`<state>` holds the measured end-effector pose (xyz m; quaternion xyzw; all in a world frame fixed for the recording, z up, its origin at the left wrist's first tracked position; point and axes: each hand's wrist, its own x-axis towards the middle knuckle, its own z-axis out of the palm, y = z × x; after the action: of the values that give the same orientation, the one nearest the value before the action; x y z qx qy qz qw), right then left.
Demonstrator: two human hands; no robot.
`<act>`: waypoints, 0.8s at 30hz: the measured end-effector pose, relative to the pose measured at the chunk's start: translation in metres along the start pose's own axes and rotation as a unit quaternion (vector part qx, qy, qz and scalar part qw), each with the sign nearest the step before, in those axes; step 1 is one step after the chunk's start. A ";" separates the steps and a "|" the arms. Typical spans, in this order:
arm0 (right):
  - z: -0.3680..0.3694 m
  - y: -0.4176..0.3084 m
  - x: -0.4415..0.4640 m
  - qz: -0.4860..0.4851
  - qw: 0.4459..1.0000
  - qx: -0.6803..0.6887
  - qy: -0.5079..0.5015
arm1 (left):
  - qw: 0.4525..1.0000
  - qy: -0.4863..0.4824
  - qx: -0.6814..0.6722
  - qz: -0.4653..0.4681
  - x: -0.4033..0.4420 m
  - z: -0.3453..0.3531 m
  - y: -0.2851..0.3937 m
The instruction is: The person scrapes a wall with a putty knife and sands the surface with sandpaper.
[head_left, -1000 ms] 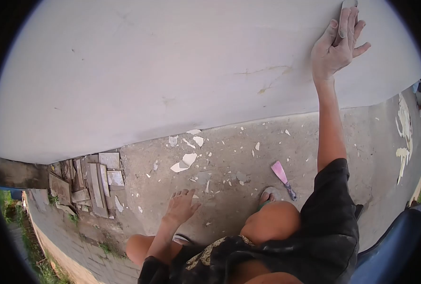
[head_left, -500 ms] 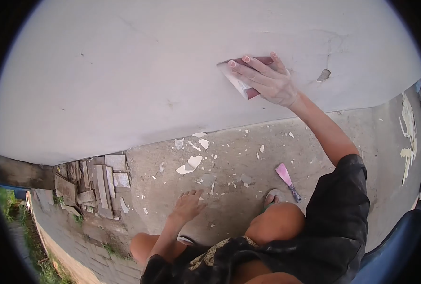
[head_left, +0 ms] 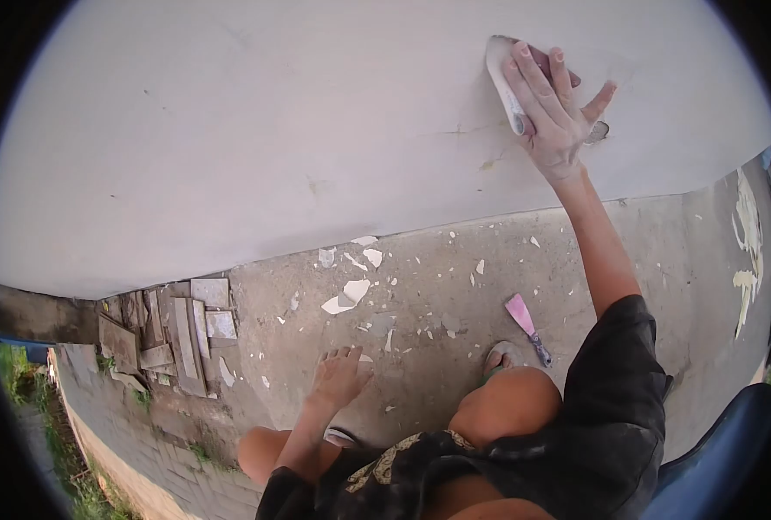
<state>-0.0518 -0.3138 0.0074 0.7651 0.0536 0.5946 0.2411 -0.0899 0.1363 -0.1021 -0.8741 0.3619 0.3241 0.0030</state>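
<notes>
A folded sheet of sandpaper (head_left: 500, 74), pale on one face and reddish-brown on the other, lies against the white wall (head_left: 255, 130). My right hand (head_left: 559, 117) presses it there, with the fingers over the sheet and the thumb sticking out to the right. Just behind the thumb shows a small chipped hole (head_left: 598, 133) in the wall, partly covered by the hand. My left hand (head_left: 342, 379) holds nothing. It hangs above the concrete floor near my knee, fingers stretched out.
A pink-bladed scraper (head_left: 524, 322) lies on the floor beside my right foot. White paint flakes (head_left: 347, 297) are scattered along the wall base. Broken boards and tiles (head_left: 186, 338) are piled at the left. Peeled strips (head_left: 748, 251) lie at the right.
My right hand has moved up and to the right along the wall with the sandpaper, now close to the hole. My left hand has barely moved.
</notes>
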 end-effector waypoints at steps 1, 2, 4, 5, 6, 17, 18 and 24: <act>0.010 0.014 0.001 0.028 0.996 -0.051 0.065 | 1.000 0.003 -0.018 0.010 0.000 -0.003 0.006; 0.001 -0.007 0.010 0.076 0.996 0.000 0.036 | 0.999 0.009 -0.034 0.018 0.001 -0.008 0.013; -0.010 -0.045 0.026 0.191 0.977 0.098 -0.012 | 0.999 0.011 -0.034 0.032 0.002 -0.010 0.009; -0.006 -0.043 0.023 0.116 0.991 0.065 -0.014 | 0.999 0.010 -0.028 0.039 0.007 -0.001 0.005; 0.000 -0.035 0.016 0.036 0.999 0.030 -0.016 | 0.998 0.011 -0.026 0.048 0.010 0.005 0.001; -0.002 -0.035 0.015 0.197 0.977 0.062 0.043 | 0.999 -0.004 -0.020 0.035 0.007 -0.001 0.005; -0.001 -0.029 0.015 0.296 0.948 0.072 0.097 | 0.999 -0.003 -0.015 0.031 0.007 -0.001 0.005; -0.004 -0.084 0.037 0.264 0.960 0.091 0.021 | 0.994 -0.001 -0.066 0.084 0.015 -0.003 0.014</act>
<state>-0.0272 -0.2250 0.0047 0.7579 -0.0915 0.6459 0.0032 -0.0894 0.1160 -0.1053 -0.8386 0.4115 0.3475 -0.0813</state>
